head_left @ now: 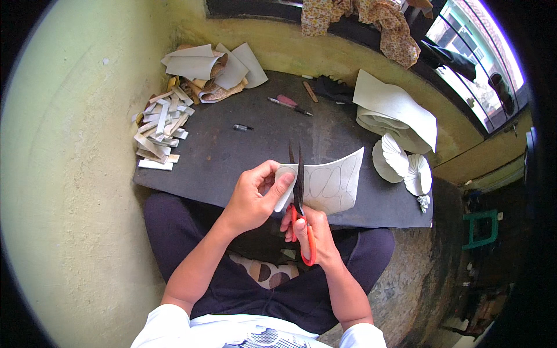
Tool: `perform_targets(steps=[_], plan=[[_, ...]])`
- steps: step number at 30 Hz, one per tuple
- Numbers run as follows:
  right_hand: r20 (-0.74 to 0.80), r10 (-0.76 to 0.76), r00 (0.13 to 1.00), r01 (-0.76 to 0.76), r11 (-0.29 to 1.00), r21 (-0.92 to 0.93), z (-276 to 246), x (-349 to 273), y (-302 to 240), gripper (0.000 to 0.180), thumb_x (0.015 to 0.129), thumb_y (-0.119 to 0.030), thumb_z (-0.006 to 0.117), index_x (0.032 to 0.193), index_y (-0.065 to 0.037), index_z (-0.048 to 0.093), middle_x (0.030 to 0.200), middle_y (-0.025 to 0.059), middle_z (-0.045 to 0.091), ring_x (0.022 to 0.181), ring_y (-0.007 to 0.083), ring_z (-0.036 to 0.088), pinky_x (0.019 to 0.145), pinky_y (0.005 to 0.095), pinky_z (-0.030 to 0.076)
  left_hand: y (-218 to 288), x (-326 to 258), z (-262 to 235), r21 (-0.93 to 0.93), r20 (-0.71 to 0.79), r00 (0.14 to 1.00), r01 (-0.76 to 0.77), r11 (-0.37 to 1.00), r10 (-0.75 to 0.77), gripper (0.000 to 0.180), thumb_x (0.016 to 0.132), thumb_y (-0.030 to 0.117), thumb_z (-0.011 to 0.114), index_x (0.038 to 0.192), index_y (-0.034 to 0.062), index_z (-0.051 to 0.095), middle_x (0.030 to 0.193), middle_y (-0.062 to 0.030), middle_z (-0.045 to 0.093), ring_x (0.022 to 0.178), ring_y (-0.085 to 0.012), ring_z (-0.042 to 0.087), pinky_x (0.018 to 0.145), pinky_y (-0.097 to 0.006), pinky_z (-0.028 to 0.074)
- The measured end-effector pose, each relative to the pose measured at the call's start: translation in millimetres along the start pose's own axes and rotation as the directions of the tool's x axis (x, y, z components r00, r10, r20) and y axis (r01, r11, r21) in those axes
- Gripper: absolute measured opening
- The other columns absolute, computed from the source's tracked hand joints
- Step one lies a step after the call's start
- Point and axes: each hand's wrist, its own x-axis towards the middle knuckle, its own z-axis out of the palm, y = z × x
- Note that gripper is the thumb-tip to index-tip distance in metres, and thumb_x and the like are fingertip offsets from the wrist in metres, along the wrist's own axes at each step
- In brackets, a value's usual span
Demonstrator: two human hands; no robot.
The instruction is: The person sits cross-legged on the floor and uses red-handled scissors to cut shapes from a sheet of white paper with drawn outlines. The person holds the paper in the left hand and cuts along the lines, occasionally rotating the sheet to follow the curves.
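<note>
The left hand pinches a curved white sheet with pencilled ovals above the dark table; the right hand grips orange-handled scissors, seemingly mid-cut; following the outline needs turning.

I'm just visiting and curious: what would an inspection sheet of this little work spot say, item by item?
Surface: dark board lying across the person's lap.
Job's things: white sheet with drawn oval outlines; orange-handled scissors, blades open at its edge.
Clutter: pile of white strips, curled offcuts, pens, rolled white sheet, white cut pieces.
Grippers: left hand pinches the sheet; right hand grips the scissors.
Cables: nothing seen.
Surroundings: yellow-green wall, patterned cloth on the sill, barred window, green stool.
</note>
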Motion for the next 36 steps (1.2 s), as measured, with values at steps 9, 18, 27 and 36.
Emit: perform_targets(steps=[9,18,27,36], plan=[[0.045,0.015,0.999,-0.015,1.0,-0.003,-2,0,1,0.089,0.089,-0.085,0.041,0.087,0.003,0.059,0.077,0.009,0.062,0.064,0.015,0.063,0.057,0.0293,0.054,4,0,-2,0.022,0.044,0.999,-0.01,1.0,0.009,0.017,0.104,0.02,0.063,0.104,0.0029,0.063,0.089,0.0041,0.062,0.078,-0.0005,0.054,0.066,-0.019,0.045],[0.058,0.051,0.997,-0.049,0.998,-0.03,-3,-2,5,0.088,0.089,-0.085,0.04,0.081,0.001,0.056,0.073,0.0078,0.059,0.061,0.0142,0.062,0.054,0.0291,0.053,10,2,-10,0.057,0.059,0.998,0.019,0.998,-0.022,0.019,0.103,0.022,0.066,0.104,0.0032,0.065,0.086,0.0043,0.063,0.077,-0.0007,0.057,0.066,-0.019,0.046],[0.027,0.065,0.997,-0.065,0.998,0.001,0,-1,1,0.084,0.09,-0.081,0.047,0.076,0.001,0.057,0.064,0.0068,0.059,0.056,0.0164,0.063,0.052,0.0319,0.053,3,5,-14,0.002,-0.008,1.0,0.02,1.0,-0.02,0.017,0.1,0.019,0.069,0.103,0.0025,0.069,0.089,0.0017,0.068,0.081,-0.003,0.061,0.072,-0.02,0.049],[0.066,0.11,0.992,-0.112,0.994,0.015,-2,-3,4,0.085,0.092,-0.079,0.046,0.08,0.003,0.059,0.068,0.0096,0.062,0.06,0.0166,0.065,0.056,0.0323,0.057,1,2,-6,-0.096,-0.026,0.995,0.094,0.991,-0.097,0.019,0.1,0.019,0.069,0.105,0.0003,0.069,0.091,-0.0015,0.07,0.08,-0.0053,0.064,0.072,-0.022,0.052]])
